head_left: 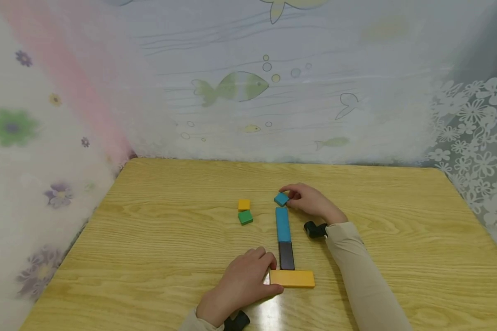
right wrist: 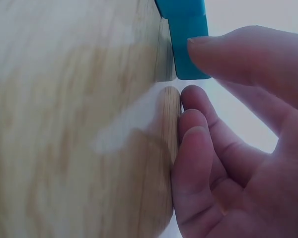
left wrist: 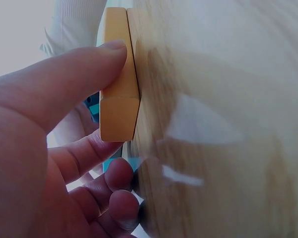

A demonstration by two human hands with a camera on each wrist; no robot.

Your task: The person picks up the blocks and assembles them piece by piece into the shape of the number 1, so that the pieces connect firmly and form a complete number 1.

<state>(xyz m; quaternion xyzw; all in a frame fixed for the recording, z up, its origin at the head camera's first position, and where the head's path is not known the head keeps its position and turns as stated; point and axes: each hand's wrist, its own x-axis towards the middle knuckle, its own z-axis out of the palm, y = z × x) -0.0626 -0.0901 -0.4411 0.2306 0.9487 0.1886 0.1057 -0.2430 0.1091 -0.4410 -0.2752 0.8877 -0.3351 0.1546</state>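
Note:
My right hand pinches a small blue block at the far end of a row of blocks; in the right wrist view the thumb presses one face of this blue block. Just below it lies a long blue block, followed by a dark block. Across the near end lies a long yellow block. My left hand holds its left end, and in the left wrist view the thumb is on one side of the yellow block with the index finger at the other.
Left of the row, a small yellow block and a small green block lie close together. The wooden table meets a printed curtain behind. A black device is at the right wrist, another at the left.

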